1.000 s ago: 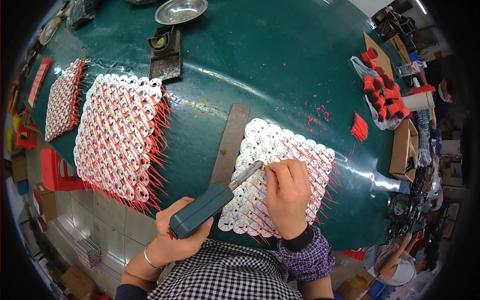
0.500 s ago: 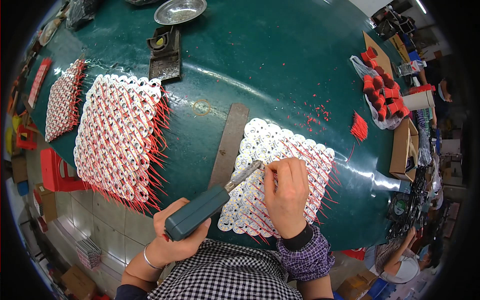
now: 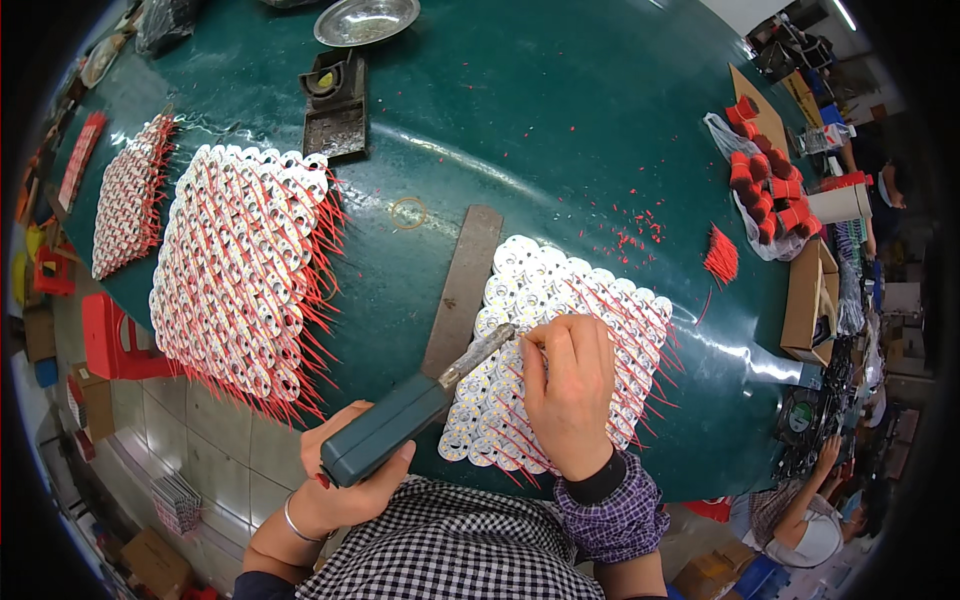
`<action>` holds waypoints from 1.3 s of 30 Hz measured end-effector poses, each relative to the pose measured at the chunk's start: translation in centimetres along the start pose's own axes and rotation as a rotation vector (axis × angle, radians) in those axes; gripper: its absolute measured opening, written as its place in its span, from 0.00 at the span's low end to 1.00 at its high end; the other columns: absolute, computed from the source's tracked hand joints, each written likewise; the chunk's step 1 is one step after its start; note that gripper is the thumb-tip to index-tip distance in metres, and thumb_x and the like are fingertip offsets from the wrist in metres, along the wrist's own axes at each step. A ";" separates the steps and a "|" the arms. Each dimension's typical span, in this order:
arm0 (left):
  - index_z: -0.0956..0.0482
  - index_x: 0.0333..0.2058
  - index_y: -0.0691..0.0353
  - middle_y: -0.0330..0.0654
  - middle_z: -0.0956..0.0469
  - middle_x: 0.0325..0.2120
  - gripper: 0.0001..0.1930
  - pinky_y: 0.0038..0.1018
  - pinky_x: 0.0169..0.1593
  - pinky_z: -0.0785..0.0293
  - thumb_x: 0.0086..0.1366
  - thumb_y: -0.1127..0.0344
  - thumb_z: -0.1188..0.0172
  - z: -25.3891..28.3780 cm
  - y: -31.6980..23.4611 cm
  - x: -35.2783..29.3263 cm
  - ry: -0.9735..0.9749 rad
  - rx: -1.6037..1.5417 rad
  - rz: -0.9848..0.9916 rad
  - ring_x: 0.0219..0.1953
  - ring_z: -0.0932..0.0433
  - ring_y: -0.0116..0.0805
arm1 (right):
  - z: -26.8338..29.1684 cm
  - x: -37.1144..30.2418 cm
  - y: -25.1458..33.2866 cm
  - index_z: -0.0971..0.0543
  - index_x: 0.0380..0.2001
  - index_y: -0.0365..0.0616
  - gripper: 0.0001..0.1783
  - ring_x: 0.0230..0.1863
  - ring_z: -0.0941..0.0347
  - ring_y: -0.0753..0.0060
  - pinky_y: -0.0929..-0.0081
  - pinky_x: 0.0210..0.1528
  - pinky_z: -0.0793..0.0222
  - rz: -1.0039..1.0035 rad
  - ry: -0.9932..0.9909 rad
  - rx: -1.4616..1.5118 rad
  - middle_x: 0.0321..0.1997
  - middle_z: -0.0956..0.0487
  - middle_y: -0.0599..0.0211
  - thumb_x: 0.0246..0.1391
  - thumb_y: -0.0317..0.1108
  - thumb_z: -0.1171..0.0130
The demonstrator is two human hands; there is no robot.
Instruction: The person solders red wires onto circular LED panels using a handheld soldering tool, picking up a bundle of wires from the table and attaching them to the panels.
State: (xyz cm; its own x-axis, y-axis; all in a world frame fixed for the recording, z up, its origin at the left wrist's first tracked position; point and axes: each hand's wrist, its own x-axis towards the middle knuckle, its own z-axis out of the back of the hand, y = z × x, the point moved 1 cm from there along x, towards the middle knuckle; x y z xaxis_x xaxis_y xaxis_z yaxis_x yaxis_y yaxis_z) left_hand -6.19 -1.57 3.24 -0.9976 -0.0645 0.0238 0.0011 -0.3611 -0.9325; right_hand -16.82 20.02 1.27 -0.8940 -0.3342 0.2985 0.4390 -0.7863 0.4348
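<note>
The head camera looks steeply down from above the checked garment (image 3: 450, 545), facing outward across the green tabletop (image 3: 560, 120). It sits fairly near the left hand (image 3: 355, 498) and right hand (image 3: 568, 400), its fisheye view also taking in the tiled floor (image 3: 215, 432).

The soldering iron (image 3: 405, 415) has a smooth, matt plastic housing (image 3: 370, 442) and a dull, rough-looking metal barrel (image 3: 477, 358). The LED boards (image 3: 517, 257) look smooth. The tabletop (image 3: 520, 95) is glossy; the flat bar (image 3: 466, 280), dull, stained metal; the dish (image 3: 366, 20), shiny metal; the stool (image 3: 104, 340), smooth plastic; the open box (image 3: 802, 297), matt cardboard; the apron (image 3: 440, 545), woven cloth.
</note>
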 end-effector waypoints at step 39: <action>0.25 0.55 0.80 0.47 0.22 0.37 0.22 0.14 0.32 0.39 0.63 0.76 0.41 16.3 -7.2 -7.7 -0.991 0.514 -0.414 0.18 0.39 0.19 | -0.1 -2.0 -1.7 0.26 0.33 0.42 0.09 0.39 0.32 0.55 0.60 0.39 0.37 0.110 -0.027 0.005 0.36 0.29 0.60 0.50 0.23 0.36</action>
State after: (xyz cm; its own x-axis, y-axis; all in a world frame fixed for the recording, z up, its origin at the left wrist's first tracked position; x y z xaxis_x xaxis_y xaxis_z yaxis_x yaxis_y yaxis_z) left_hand 2.59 -13.65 15.61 -0.4409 -0.4646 0.7680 -0.0558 -0.8398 -0.5401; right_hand -15.76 21.98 -0.14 -0.8375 -0.4046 0.3673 0.5353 -0.7428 0.4022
